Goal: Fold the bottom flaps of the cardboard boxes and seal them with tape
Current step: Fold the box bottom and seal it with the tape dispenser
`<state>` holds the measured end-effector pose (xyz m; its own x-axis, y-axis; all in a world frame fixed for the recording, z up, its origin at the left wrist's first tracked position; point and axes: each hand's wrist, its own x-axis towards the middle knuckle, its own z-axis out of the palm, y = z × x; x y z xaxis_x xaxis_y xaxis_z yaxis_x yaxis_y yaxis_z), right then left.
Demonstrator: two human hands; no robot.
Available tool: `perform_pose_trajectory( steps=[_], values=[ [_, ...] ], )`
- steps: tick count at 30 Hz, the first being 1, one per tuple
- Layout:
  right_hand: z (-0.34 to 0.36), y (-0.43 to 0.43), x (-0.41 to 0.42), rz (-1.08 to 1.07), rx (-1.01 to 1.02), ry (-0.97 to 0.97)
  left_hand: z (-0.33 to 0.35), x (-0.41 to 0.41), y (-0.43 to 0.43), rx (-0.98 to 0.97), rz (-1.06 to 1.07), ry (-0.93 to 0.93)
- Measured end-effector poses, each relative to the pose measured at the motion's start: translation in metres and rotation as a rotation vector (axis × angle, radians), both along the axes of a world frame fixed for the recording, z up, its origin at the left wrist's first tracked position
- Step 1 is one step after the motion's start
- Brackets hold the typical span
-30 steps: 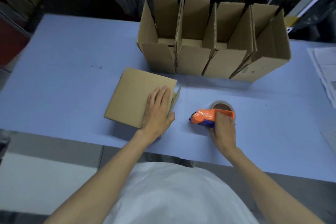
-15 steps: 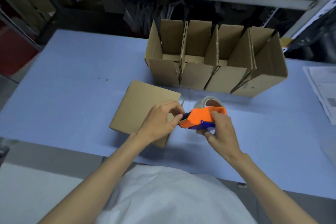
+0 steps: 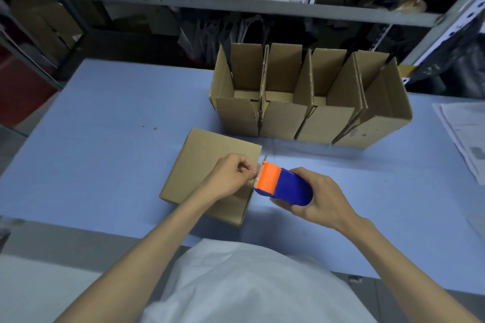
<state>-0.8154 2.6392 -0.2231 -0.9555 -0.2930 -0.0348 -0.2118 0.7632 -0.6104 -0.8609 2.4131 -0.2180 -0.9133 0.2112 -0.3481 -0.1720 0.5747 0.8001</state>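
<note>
Four open boxes (image 3: 309, 113) stand in a row behind one folded box (image 3: 207, 162) on the table (image 3: 118, 126). The right hand (image 3: 322, 202) grips the single tape dispenser (image 3: 286, 186); the left hand (image 3: 231, 178) pinches its tape end (image 3: 256, 175), barely visible.

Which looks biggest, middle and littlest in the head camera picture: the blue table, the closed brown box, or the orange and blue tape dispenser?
1. blue table: biggest by far.
2. closed brown box: middle.
3. tape dispenser: littlest, even though it may be a bit nearer the camera.
</note>
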Motion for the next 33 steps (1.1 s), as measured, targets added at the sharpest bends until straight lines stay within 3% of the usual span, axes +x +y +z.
perform_pose_trajectory(
  steps=[6, 11, 27, 33],
  values=[
    [0.002, 0.006, -0.002, -0.001, -0.053, 0.061, 0.002, -0.002, 0.003, 0.194, 0.088, -0.199],
    [0.006, 0.012, -0.007, 0.052, -0.029, 0.045, -0.001, 0.001, 0.007, 0.181, 0.169, -0.17],
    [-0.005, 0.029, 0.0, 0.09, 0.107, -0.077, -0.019, -0.007, -0.013, -0.304, 0.246, -0.018],
    [-0.005, 0.034, 0.012, 0.118, 0.163, -0.087, -0.018, -0.004, -0.035, -0.331, 0.101, -0.073]
  ],
)
